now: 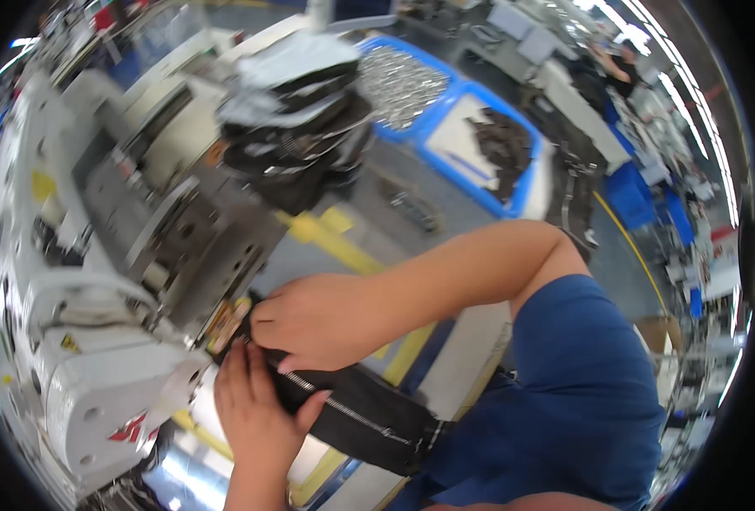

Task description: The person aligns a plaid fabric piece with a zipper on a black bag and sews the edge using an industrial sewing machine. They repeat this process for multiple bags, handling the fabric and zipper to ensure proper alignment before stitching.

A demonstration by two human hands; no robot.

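Note:
A long black fabric piece (369, 434) with a silver metal zipper (343, 407) runs from the machine's work area toward my body. My left hand (258, 404) lies on its left edge, fingers stretched forward and thumb near the zipper. Farther along, my right hand (318, 319) is curled over the fabric's far end, its knuckles bent and fingertips partly hidden. Both hands are close beside the white sewing machine head (97, 400). Small brass-coloured and pinkish parts (227, 324) show just ahead of my fingers, too blurred to make out.
A tall stack of dark fabric pieces (297, 157) stands beyond my hands. Behind it are a blue tray of small silver metal parts (407, 51) and another blue tray (522, 192) with dark fabric pieces. Yellow tape (343, 247) marks the table. A co-worker (623, 68) is far right.

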